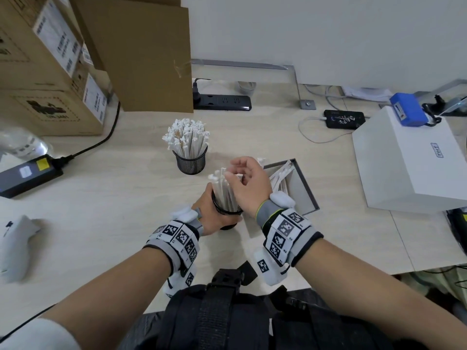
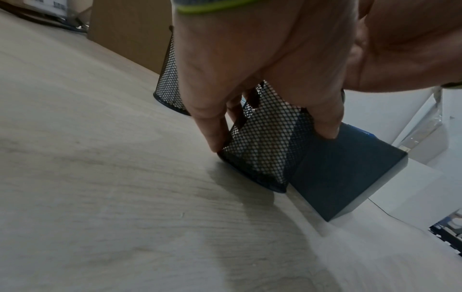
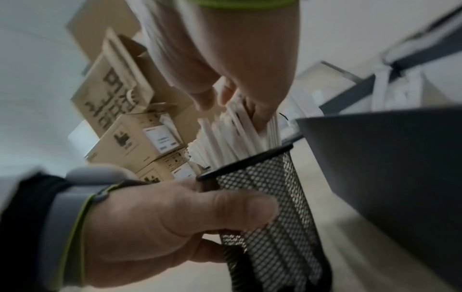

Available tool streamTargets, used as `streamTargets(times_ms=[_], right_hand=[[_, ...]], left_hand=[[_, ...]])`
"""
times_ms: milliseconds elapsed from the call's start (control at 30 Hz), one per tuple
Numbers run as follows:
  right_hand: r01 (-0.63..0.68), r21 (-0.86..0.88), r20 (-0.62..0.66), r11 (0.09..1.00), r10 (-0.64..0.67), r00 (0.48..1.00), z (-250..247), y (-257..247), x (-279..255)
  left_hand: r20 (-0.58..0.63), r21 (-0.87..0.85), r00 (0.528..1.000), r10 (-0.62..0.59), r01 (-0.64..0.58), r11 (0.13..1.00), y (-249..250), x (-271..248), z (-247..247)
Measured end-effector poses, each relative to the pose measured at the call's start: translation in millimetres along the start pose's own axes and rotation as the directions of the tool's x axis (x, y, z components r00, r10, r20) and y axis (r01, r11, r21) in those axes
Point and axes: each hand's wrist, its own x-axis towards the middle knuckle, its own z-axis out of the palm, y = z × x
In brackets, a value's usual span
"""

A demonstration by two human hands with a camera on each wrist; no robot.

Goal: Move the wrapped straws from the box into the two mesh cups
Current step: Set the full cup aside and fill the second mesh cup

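Note:
A black mesh cup (image 1: 189, 162) at mid-table is packed with white wrapped straws (image 1: 187, 137). My left hand (image 1: 211, 218) grips a second mesh cup (image 1: 227, 213) low on its wall, close to me; its fingers (image 2: 212, 134) wrap the mesh cup (image 2: 262, 146). My right hand (image 1: 246, 184) sits over this cup, and its thumb and fingers (image 3: 257, 110) pinch the upper ends of the wrapped straws (image 3: 232, 138) standing in the cup (image 3: 275, 197). The grey box (image 1: 303, 190), just right of the cup, holds a few straws (image 1: 280, 176).
Cardboard boxes (image 1: 50, 72) stand at the back left. A power strip (image 1: 222, 102) lies by the wall, with a power brick (image 1: 27, 175) and cable on the left. A white box (image 1: 414, 160) sits right of the grey box, a phone (image 1: 345, 118) behind it.

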Motion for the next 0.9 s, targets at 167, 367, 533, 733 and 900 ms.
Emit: streamTargets(times_ms=[167, 367, 533, 733, 900], right_hand=[[0.209, -0.137, -0.047, 0.968, -0.217, 0.975, -14, -10, 5], [-0.110, -0.041, -0.347, 0.993, 0.089, 0.934, -53, 12, 23], [-0.454, -0.121, -0.256, 0.883, 0.414, 0.874, -74, 40, 26], [-0.555, -0.144, -0.140, 0.819, 0.538, 0.831, -63, 46, 29], [-0.540, -0.065, -0.160, 0.839, 0.525, 0.836, -52, 45, 37]], left_hand=[[0.008, -0.015, 1.000, -0.012, 0.013, 1.000, 1, 0, -3], [-0.007, 0.014, 1.000, -0.018, 0.019, 1.000, -3, 1, -2], [-0.020, 0.032, 1.000, -0.015, 0.015, 0.999, -1, 0, -2], [-0.032, 0.029, 0.999, 0.002, -0.001, 1.000, 2, -3, -2], [-0.035, 0.030, 0.999, -0.003, 0.004, 1.000, 3, -3, -1]])
